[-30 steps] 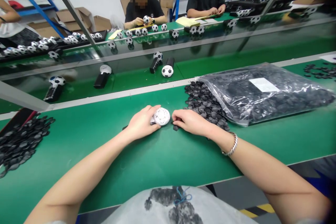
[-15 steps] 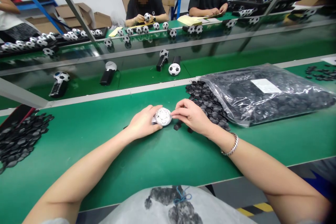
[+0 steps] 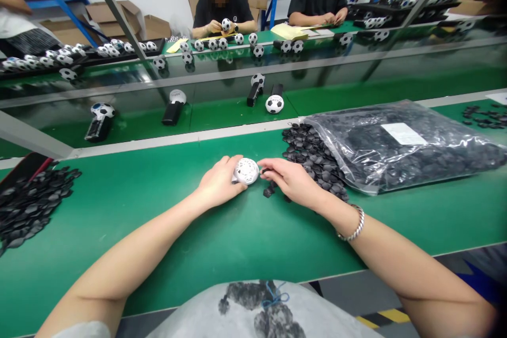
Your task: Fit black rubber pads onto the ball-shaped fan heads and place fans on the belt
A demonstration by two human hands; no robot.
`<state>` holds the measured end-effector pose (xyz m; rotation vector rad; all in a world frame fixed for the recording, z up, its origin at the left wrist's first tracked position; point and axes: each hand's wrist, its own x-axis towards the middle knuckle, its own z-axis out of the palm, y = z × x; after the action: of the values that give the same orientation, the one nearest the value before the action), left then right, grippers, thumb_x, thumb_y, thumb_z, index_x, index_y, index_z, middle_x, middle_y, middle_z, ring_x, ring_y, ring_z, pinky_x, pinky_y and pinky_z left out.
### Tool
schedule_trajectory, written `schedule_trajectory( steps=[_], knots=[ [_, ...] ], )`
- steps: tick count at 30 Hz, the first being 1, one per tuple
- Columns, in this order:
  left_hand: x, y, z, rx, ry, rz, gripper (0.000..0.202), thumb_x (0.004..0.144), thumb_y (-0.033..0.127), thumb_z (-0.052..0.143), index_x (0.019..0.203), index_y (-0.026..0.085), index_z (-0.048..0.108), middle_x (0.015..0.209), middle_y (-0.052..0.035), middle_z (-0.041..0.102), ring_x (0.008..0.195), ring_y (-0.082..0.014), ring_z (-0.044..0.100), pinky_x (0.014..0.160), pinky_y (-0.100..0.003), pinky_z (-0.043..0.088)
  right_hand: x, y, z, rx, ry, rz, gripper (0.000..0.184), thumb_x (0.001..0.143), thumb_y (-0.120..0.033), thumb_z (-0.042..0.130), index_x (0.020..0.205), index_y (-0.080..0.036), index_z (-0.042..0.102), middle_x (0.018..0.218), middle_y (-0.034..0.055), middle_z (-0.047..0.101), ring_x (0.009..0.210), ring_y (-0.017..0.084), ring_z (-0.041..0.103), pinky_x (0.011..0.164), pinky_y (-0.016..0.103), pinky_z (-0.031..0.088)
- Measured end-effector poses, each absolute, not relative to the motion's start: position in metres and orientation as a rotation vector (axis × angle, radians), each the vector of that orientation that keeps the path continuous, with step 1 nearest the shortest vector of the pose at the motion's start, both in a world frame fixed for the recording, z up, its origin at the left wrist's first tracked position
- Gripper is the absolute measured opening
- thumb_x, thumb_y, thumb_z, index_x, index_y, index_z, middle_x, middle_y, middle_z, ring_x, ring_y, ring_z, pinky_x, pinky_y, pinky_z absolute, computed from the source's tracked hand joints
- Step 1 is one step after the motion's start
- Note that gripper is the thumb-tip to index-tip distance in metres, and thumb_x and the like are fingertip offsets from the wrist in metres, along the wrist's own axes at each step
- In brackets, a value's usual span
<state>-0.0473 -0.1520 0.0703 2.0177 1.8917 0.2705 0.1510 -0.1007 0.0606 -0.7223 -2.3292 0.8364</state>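
Observation:
A white, dome-shaped ball shell (image 3: 247,171) with cut-out openings is gripped by my left hand (image 3: 219,181), thumb on the near side and fingers on the far side. Just right of the shell, my right hand (image 3: 288,178) pinches a small black piece (image 3: 266,170) between thumb and fingertips. A couple of loose black pieces (image 3: 269,190) lie on the green table below those fingertips. Beyond my right hand spreads a pile of flat black pieces (image 3: 312,156).
A clear plastic bag (image 3: 407,148) full of black pieces lies at right. Another black pile (image 3: 37,203) is at far left. Beyond the table edge, a green conveyor (image 3: 222,111) carries football-topped black items (image 3: 274,104). Two people sit across it, one holding a small football (image 3: 225,24).
My right fingertips have drawn slightly away from the shell's edge, and a black piece now shows between them. The items on the conveyor have shifted right in view. My left hand keeps its hold.

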Motion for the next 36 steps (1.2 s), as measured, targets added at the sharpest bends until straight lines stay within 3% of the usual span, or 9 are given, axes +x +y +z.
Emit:
schedule_trajectory(
  steps=[4, 10, 17, 22, 26, 30, 36],
  knots=[
    [-0.044, -0.152, 0.072, 2.034, 1.902, 0.234, 0.063, 0.070, 0.038, 0.057, 0.128, 0.025, 0.035, 0.113, -0.0077, 0.049, 0.103, -0.0258, 0.051, 0.079, -0.034, 0.045, 0.152, -0.102, 0.062, -0.789, -2.370, 0.758, 0.012, 0.089, -0.015, 0.044, 0.091, -0.019, 0.055, 0.088, 0.0038, 0.062, 0.081, 0.018, 0.060, 0.073, 0.029, 0.047],
    [-0.041, -0.152, 0.071, 2.058, 1.923, 0.208, 0.064, 0.070, 0.040, 0.055, 0.127, 0.022, 0.034, 0.113, -0.0084, 0.049, 0.100, -0.0258, 0.053, 0.075, -0.034, 0.046, 0.152, -0.103, 0.056, -0.835, -2.250, 1.052, 0.018, 0.091, -0.015, 0.038, 0.106, -0.020, 0.046, 0.089, 0.0036, 0.063, 0.083, 0.017, 0.062, 0.071, 0.027, 0.051],
    [-0.042, -0.153, 0.069, 2.035, 1.935, 0.242, 0.063, 0.070, 0.041, 0.056, 0.127, 0.024, 0.035, 0.113, -0.0066, 0.049, 0.100, -0.0245, 0.053, 0.076, -0.033, 0.046, 0.151, -0.104, 0.061, -0.695, -2.212, 0.633, 0.010, 0.085, -0.019, 0.052, 0.085, -0.019, 0.062, 0.090, 0.0052, 0.061, 0.088, 0.020, 0.056, 0.078, 0.032, 0.045],
    [-0.042, -0.155, 0.070, 2.013, 1.925, 0.293, 0.068, 0.069, 0.051, 0.057, 0.128, 0.023, 0.036, 0.113, -0.0068, 0.051, 0.101, -0.0255, 0.053, 0.074, -0.033, 0.045, 0.145, -0.110, 0.057, -0.754, -2.142, 1.007, 0.007, 0.084, -0.021, 0.056, 0.084, -0.017, 0.062, 0.076, 0.0008, 0.062, 0.059, 0.013, 0.055, 0.057, 0.024, 0.044],
    [-0.041, -0.156, 0.069, 2.002, 1.901, 0.338, 0.072, 0.067, 0.060, 0.056, 0.127, 0.023, 0.038, 0.114, -0.0067, 0.051, 0.102, -0.0262, 0.053, 0.076, -0.033, 0.045, 0.141, -0.110, 0.052, -0.745, -2.113, 1.060, 0.008, 0.082, -0.024, 0.060, 0.080, -0.017, 0.064, 0.076, 0.0017, 0.060, 0.064, 0.014, 0.054, 0.060, 0.025, 0.043],
    [-0.041, -0.156, 0.069, 1.993, 1.889, 0.336, 0.070, 0.068, 0.057, 0.056, 0.127, 0.022, 0.040, 0.115, -0.0067, 0.052, 0.104, -0.0261, 0.053, 0.079, -0.034, 0.045, 0.140, -0.108, 0.048, -0.710, -2.136, 1.066, 0.006, 0.080, -0.020, 0.062, 0.075, -0.016, 0.064, 0.073, 0.0007, 0.058, 0.069, 0.015, 0.054, 0.067, 0.026, 0.042],
    [-0.041, -0.155, 0.069, 2.004, 1.869, 0.358, 0.068, 0.069, 0.053, 0.057, 0.127, 0.021, 0.040, 0.114, -0.0076, 0.052, 0.102, -0.0262, 0.053, 0.079, -0.034, 0.046, 0.138, -0.106, 0.043, -0.754, -2.087, 1.135, 0.009, 0.078, -0.021, 0.063, 0.071, -0.016, 0.060, 0.072, -0.0003, 0.051, 0.067, 0.014, 0.051, 0.061, 0.025, 0.042]
  ],
)
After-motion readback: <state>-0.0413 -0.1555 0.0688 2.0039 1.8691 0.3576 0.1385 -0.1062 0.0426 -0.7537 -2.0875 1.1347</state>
